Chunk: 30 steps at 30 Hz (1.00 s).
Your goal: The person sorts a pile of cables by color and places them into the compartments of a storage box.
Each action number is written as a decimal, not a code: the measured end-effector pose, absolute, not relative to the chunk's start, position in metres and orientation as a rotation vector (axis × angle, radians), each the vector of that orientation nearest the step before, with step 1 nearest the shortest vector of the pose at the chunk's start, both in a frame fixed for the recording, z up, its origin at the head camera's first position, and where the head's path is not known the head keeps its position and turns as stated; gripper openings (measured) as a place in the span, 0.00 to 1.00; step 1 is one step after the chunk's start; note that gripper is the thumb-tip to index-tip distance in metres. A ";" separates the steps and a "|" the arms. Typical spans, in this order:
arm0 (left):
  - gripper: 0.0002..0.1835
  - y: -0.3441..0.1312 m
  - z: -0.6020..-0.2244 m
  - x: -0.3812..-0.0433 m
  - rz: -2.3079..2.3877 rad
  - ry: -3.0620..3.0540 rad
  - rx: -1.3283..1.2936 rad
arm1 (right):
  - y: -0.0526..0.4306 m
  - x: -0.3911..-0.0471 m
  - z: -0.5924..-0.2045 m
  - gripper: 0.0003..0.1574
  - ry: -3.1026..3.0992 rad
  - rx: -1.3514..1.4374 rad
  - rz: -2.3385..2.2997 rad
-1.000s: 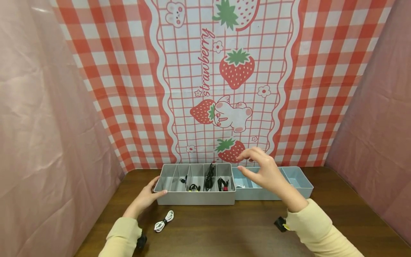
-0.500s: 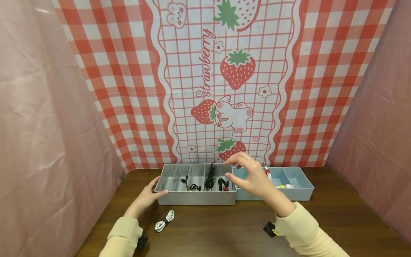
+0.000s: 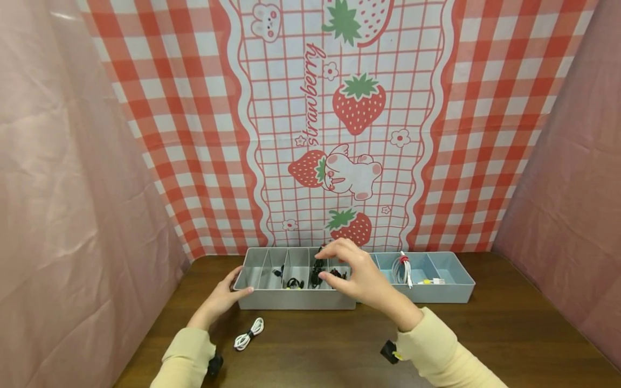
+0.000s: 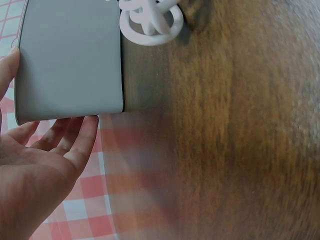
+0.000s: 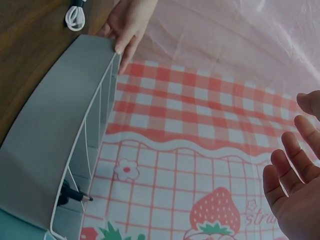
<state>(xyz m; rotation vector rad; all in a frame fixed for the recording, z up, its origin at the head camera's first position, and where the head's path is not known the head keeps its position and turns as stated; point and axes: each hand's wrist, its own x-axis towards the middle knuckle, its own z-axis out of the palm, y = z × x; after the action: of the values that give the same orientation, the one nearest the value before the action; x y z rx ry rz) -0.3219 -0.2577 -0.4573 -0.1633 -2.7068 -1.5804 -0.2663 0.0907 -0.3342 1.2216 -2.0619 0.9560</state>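
Note:
At the left end of a grey divided storage box (image 3: pixel 297 300), my left hand (image 3: pixel 220 299) holds the corner. Its thumb lies at the front rim and its fingers press the end wall, as the left wrist view shows. My right hand (image 3: pixel 361 277) hovers over the right part of this box, holding nothing, thumb and fingers apart. Black cables lie in several compartments, among them a coiled cable (image 3: pixel 294 283) and a longer black cable (image 3: pixel 317 276). The right hand partly hides the rightmost compartment. A bundled white cable (image 3: pixel 249 334) lies on the table before the box.
A light blue divided box (image 3: pixel 427 295) adjoins the grey one on the right. Inside it are a white cable with a red tie (image 3: pixel 401 269) and a white connector (image 3: pixel 438 281). A checked strawberry cloth (image 3: pixel 359 108) hangs behind; pink curtains (image 3: pixel 73 215) flank the wooden table (image 3: pixel 310 350).
My right hand has moved left and slightly down, from over the blue box to over the grey box, uncovering the white cable with the red tie. My left hand stays at the box corner.

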 end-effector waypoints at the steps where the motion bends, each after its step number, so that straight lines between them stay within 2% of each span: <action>1: 0.41 -0.258 -0.458 -0.322 -1.583 -2.707 -0.162 | 0.089 -0.266 -0.335 0.20 -2.065 1.228 0.958; 7: 0.40 -0.256 -0.455 -0.320 -1.597 -2.695 -0.165 | 0.075 -0.267 -0.342 0.21 -2.068 1.284 0.954; 16: 0.40 -0.243 -0.424 -0.297 -1.599 -2.701 -0.180 | 0.053 -0.268 -0.350 0.20 -2.086 1.367 0.952; 30: 0.40 -0.256 -0.458 -0.323 -1.623 -2.671 -0.168 | 0.026 -0.271 -0.374 0.22 -2.326 1.367 0.904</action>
<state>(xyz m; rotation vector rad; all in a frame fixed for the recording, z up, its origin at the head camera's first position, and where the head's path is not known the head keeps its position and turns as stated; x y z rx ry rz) -0.3225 -0.2559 -0.4578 -0.1678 -2.6707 -1.6232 -0.2705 0.0259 -0.3745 1.3671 -2.3259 0.9041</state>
